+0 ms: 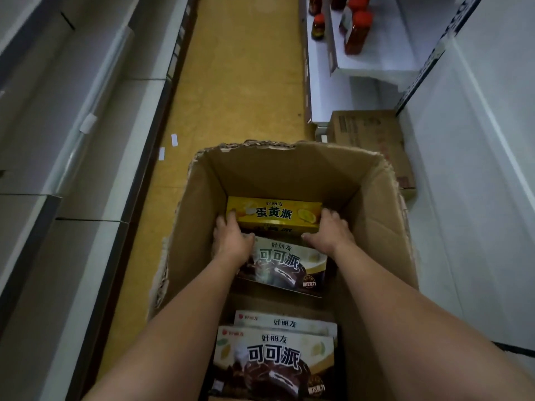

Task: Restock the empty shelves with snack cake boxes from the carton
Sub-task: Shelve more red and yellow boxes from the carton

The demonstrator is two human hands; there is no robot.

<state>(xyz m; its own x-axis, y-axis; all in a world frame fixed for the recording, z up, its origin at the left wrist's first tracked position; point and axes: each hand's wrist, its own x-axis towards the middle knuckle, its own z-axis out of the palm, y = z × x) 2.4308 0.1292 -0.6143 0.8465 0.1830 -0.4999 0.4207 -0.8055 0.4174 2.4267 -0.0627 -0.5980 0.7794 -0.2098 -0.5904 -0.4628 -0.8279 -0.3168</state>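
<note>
Shop aisle | white retail shelves (86, 117) both sides | bottled goods (357, 33) | stock carton (373, 180) on floor

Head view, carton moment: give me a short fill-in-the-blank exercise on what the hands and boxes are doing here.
1. Both hands, left hand and right hand, grip the ends of the ____ box.
2. That box sits inside an open cardboard ____.
3. The bottles on the shelf at upper right have ____ caps.
4. The floor of the aisle is ____.

Missing words: yellow; carton; red; yellow
</note>
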